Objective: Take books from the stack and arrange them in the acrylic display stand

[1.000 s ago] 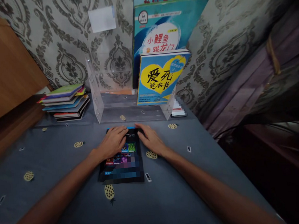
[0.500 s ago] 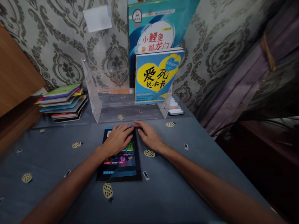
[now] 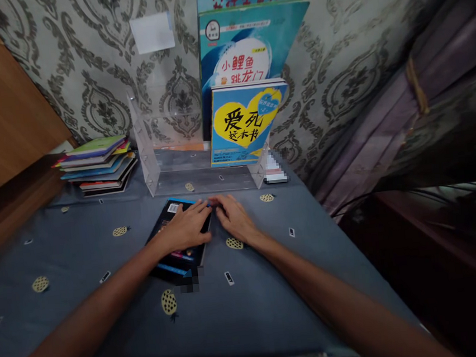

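Basically, the book (image 3: 190, 256) lies slantwise on the bench (image 3: 251, 312) before the clear stand (image 3: 148, 164), left hand (image 3: 187, 225) laid across it with fingers (image 3: 196, 210) spread, gripping nothing, right hand (image 3: 234, 218) bent at its far right corner, can't tell if pinching. Probably best to keep the left hand light and steady and guide that corner gently, so nothing creases or skids. Dark cloth (image 3: 61, 263) with pineapple prints (image 3: 169, 302) covers the bench; upright books (image 3: 236, 122) in the stand, stack (image 3: 96, 164) at left, patterned wall (image 3: 99, 96) behind, curtain (image 3: 367, 121) at right.

Tablecloth (image 3: 311, 236) rightward leaves passage; clear rack (image 3: 148, 164) blocks ahead.
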`<state>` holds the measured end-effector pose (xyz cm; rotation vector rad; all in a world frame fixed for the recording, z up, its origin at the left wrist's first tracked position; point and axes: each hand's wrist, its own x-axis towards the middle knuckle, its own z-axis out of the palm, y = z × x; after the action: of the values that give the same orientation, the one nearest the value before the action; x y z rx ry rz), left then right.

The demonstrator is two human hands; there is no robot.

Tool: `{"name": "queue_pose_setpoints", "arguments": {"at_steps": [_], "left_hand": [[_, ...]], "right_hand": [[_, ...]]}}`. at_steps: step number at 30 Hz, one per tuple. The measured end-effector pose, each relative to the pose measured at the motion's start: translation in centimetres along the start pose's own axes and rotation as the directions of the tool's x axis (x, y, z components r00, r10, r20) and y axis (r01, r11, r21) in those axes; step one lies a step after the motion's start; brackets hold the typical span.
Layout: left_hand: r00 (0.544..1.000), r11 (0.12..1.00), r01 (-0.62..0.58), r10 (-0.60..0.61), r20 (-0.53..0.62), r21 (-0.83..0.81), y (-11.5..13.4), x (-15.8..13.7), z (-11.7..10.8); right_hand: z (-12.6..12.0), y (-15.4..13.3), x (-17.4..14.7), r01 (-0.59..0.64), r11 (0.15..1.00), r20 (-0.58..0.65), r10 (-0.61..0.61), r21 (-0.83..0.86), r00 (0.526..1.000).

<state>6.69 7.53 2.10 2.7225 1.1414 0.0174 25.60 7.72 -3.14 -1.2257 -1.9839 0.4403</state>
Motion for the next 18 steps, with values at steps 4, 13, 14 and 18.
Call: {"name": "queue_pose_setpoints", "arguments": {"at_steps": [4,13,14,18], "left_hand": [[0.97,0.983,-0.155,0.171,0.174,-0.103,-2.7,-1.4,-1.2],[0.965,0.968,-0.23,0.24,0.102,-0.104,-3.6,-5.0,-0.4],[0.965,0.966,-0.236,0.246,0.095,-0.107,-3.4,-5.4,-0.4],[0.954,0.947,-0.283,0.294,0.055,-0.15,-3.3,-7.2,-0.9]], "right_hand": [[-0.2,-0.5,-0.1,0.011,0.999,0.033,-0.013,0.044,0.999],[-0.4,-1.6,-0.3,0.039,0.987,0.106,-0.056,0.158,0.993],[-0.4,-1.9,-0.5,0.039,0.986,0.118,-0.058,0.163,0.991],[-0.2,-3.4,-1.2,0.07,0.98,0.165,-0.102,0.185,0.981]]}}
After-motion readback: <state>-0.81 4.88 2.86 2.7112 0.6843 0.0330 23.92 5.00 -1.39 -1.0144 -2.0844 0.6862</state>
